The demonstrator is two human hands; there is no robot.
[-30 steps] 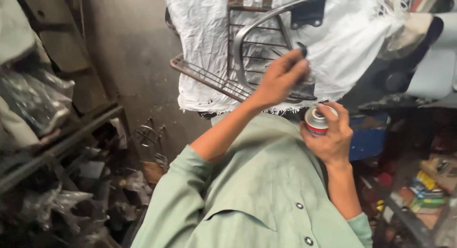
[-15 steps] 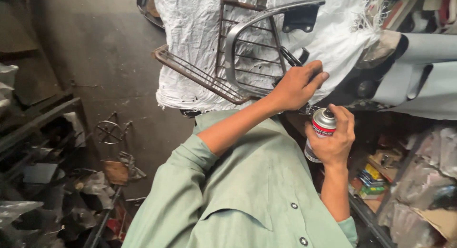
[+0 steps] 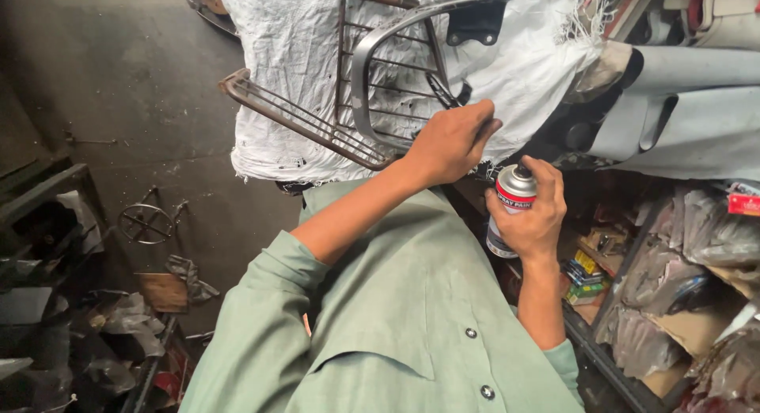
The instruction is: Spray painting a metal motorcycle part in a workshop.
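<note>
— What did each hand have?

— My right hand (image 3: 532,215) was wrapped around a spray can (image 3: 509,207), fingers (image 3: 546,193) pressed together round its body, one resting over the nozzle, the can upright just below the work. My left hand (image 3: 453,142) reached up to the curved grey metal handle (image 3: 396,41), fingers curled closed on its lower end (I judged that was to steady it).

— And where did the piece sit?

— It lay on a rusty wire rack (image 3: 317,120) over a white woven sack (image 3: 301,57), probably there to catch overspray. Cluttered shelves (image 3: 673,278) stood at my right.
</note>
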